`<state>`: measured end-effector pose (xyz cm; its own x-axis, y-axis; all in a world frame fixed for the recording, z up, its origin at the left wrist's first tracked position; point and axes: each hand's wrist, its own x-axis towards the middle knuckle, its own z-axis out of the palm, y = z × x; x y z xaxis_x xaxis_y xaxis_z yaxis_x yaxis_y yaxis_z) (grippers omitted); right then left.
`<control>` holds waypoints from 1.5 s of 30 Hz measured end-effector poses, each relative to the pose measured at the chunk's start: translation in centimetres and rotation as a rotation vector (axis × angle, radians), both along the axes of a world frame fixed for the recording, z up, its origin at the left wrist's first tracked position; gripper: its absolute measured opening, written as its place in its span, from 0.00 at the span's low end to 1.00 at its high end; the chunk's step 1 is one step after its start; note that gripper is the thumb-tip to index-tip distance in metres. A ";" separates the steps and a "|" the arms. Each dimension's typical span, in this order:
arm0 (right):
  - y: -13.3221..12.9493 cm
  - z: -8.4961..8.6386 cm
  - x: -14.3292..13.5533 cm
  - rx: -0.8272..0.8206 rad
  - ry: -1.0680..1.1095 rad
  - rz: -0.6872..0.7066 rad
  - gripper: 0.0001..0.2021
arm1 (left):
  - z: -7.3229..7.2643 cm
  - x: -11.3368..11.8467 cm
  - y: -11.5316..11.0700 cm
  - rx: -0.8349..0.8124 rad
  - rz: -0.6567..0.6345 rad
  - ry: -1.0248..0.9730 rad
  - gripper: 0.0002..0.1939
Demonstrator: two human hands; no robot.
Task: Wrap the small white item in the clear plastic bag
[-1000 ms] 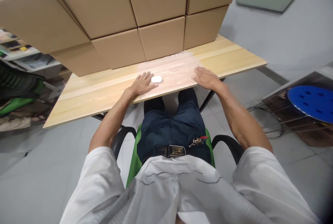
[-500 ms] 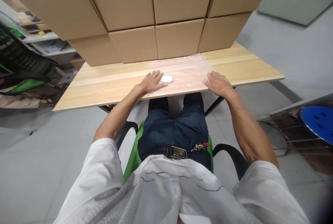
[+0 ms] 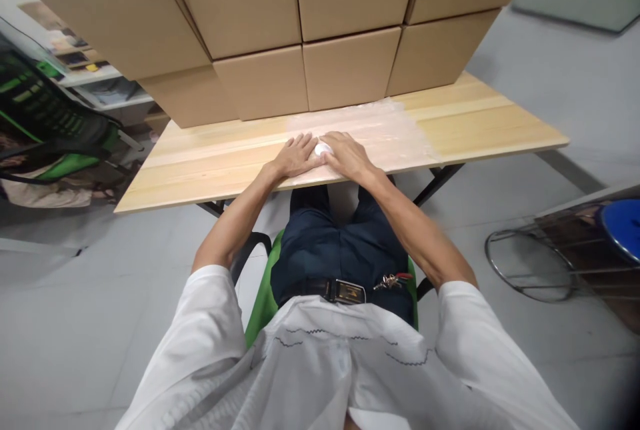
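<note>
One white oval object (image 3: 323,149) lies at frame centre on one translucent sheet (image 3: 400,140), partly covered. The right hand (image 3: 349,155) is curved over it; whether it grips cannot be told. The left hand (image 3: 296,157) rests flat just beside it, fingers extended, clasping nothing visible. Judgement: best practice is a steady left palm on the sheet and light right-hand pressure, avoiding creases. Beneath: one wooden table (image 3: 505,125). Upper frame: eight cardboard boxes (image 3: 351,75) visible, two rows of four.
</note>
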<state>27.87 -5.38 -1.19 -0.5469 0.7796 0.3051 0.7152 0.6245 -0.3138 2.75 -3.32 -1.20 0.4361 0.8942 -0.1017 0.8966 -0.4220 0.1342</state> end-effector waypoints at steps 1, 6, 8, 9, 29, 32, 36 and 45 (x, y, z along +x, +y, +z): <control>0.2 -0.2 -0.5 -0.013 -0.019 0.006 0.34 | -0.1 -0.1 0.1 0.003 -0.001 -0.010 0.53; 0.7 -1.5 -0.4 -0.039 -0.011 -0.006 0.35 | -0.5 -0.7 0.4 -0.014 -0.036 -0.065 0.56; 0.8 -1.8 0.1 -0.027 -0.001 -0.005 0.35 | -0.5 -1.0 0.3 -0.014 -0.055 -0.075 0.56; 0.8 -1.9 0.3 -0.025 -0.004 0.001 0.35 | -0.4 -1.2 0.0 -0.010 -0.061 -0.075 0.56; 1.3 -1.2 4.6 -0.131 0.036 0.197 0.37 | -0.6 -3.1 -9.1 0.046 -0.163 -0.056 0.73; 1.2 -0.5 5.3 -0.120 -0.042 0.170 0.35 | -0.5 -4.0 -9.2 0.040 -0.213 -0.062 0.70; 0.3 0.1 5.5 -0.078 -0.139 0.081 0.34 | -0.4 -5.0 -8.4 0.036 -0.196 -0.113 0.56; -1.3 -0.1 1.2 -0.044 -0.126 -0.092 0.30 | -0.6 -4.5 -6.0 0.077 -0.207 -0.314 0.50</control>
